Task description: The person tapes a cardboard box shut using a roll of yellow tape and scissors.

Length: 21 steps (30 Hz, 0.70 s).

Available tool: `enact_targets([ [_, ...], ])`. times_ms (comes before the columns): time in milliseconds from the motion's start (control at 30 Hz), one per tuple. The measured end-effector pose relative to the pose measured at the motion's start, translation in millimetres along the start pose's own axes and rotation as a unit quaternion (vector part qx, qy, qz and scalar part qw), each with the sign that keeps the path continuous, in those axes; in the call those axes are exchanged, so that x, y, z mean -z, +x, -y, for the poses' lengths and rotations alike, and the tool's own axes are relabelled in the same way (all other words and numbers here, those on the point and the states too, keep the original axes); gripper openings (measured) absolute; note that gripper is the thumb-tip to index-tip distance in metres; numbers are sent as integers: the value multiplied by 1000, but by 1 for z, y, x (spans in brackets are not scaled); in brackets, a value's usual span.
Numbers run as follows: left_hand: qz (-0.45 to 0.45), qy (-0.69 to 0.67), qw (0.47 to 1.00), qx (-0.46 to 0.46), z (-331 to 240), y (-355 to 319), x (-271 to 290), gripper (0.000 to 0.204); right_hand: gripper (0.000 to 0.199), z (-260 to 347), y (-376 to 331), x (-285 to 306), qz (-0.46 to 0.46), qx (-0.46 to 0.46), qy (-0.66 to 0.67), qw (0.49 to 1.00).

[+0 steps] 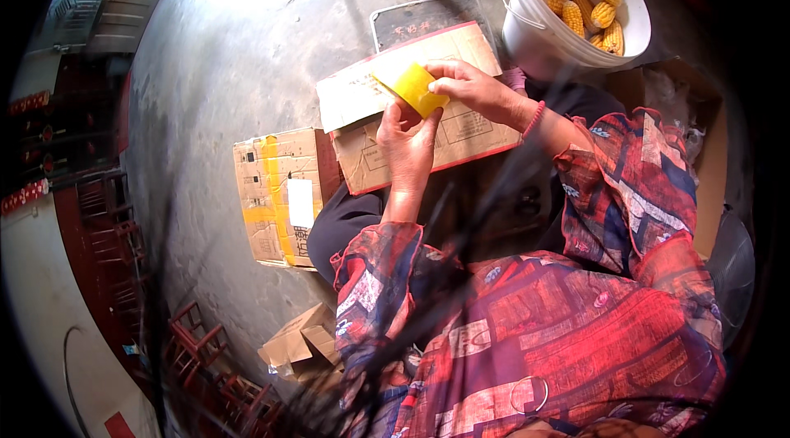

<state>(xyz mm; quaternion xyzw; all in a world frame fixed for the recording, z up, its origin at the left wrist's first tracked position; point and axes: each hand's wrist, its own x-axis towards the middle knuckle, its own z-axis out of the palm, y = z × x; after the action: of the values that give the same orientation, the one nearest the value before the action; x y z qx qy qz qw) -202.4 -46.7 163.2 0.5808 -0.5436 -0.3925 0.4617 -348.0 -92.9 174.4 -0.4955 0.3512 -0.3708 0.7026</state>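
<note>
A roll of yellow tape [415, 86] is between my two hands, over a flattish cardboard box [354, 104] that lies across my knees. My left hand [407, 146] grips the roll from below, thumb and fingers closed on its lower edge. From the right, my right hand [477, 90] pinches the roll's side, with a red beaded band round the wrist. The box's printed faces have red edges, and its middle is partly hidden by my hands.
A white bucket [531, 34] of corn cobs [580, 6] stands far right, beside a platform scale [432, 14]. To the left is a taped cardboard box [255, 183]; nearer lies a small open carton [300, 335]. Wooden stools [197, 335] line the lower left. Dark blurred strands cross the view.
</note>
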Motion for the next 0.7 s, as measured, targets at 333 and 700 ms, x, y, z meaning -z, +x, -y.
enact_targets([
  [333, -4, -8, 1000, 2, -2, 2, -1, 28, 45, -3, 2, 9, 24, -4, 9, 1000],
  [700, -31, -64, 997, 40, 2, 1, -3, 29, 30, 8, 5, 2, -40, -60, -12, 997],
])
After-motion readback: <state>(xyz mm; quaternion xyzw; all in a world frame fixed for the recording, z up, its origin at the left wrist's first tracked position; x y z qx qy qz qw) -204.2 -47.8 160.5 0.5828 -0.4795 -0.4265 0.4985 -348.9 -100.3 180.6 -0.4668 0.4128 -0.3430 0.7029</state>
